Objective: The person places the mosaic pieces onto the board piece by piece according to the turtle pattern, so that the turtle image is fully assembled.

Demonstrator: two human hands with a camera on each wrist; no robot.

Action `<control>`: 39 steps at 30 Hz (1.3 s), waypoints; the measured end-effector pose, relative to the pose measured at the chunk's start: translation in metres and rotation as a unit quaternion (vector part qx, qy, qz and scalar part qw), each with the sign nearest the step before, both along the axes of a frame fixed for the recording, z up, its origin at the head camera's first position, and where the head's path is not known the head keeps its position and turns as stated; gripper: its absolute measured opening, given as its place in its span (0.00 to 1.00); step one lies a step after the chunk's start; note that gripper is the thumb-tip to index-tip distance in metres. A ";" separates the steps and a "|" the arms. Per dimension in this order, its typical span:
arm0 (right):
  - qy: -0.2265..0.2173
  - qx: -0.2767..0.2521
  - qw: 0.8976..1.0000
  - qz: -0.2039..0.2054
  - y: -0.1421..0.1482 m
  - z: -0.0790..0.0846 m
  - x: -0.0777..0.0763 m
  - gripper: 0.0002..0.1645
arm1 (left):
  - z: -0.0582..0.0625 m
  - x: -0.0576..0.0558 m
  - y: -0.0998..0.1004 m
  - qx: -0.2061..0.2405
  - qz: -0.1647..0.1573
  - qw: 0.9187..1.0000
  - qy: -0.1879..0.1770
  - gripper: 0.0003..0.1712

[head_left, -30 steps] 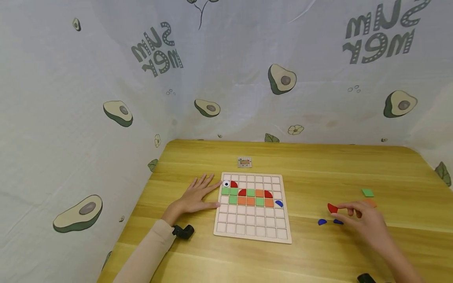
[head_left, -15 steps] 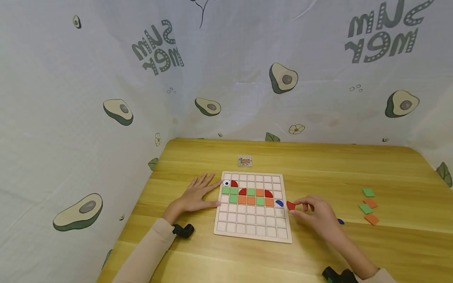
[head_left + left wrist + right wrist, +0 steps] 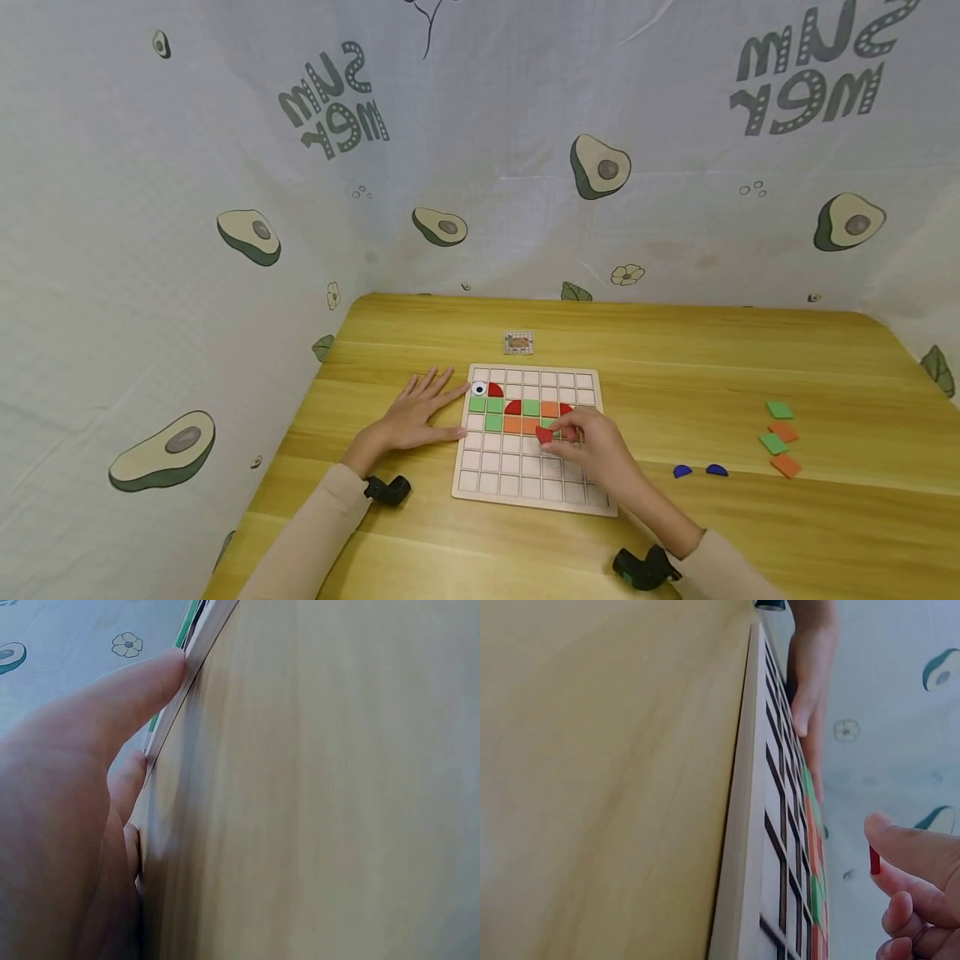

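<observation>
My right hand [image 3: 596, 446] pinches a red quarter-circle tile [image 3: 543, 435] between thumb and forefinger over the wooden grid board [image 3: 510, 482]. In the right wrist view the red tile [image 3: 874, 859] is edge-on, held above the board's surface. My left hand [image 3: 408, 421] lies with fingers spread at the board's left side; its thumb and forefinger touch the edge, as the left wrist view also shows. Set in the board are a white eye disc [image 3: 478, 389], a red quarter-circle [image 3: 496, 390] and several green and orange squares. My right hand covers the board's right part.
Two blue half-circle tiles [image 3: 682, 471] lie right of the board. Farther right is a column of loose squares, with a green tile [image 3: 779, 410] at the top and an orange tile [image 3: 786, 465] at the bottom. A small picture card [image 3: 518, 342] lies behind the board.
My right hand has carried the red quarter-circle tile leftward from the loose pieces on the right to over the board. The left hand has stayed at the board's edge.
</observation>
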State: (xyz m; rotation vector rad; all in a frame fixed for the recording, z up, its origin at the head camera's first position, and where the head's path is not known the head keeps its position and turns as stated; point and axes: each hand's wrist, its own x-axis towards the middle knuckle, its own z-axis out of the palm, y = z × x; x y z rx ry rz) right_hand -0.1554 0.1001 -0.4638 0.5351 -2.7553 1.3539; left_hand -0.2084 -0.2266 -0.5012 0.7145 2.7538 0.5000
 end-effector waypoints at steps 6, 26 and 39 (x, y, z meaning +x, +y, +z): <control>-0.027 -0.018 0.999 0.007 -0.021 -0.004 -0.004 0.11 | -0.001 0.001 0.000 0.009 0.000 1.000 0.013 0.48; -0.013 -0.003 0.999 0.045 -0.062 -0.017 -0.010 0.09 | 0.003 0.002 0.002 0.003 0.005 1.000 0.003 0.48; -0.039 0.016 0.998 0.040 -0.067 -0.019 -0.013 0.10 | 0.003 0.002 0.001 0.002 0.004 1.000 0.004 0.48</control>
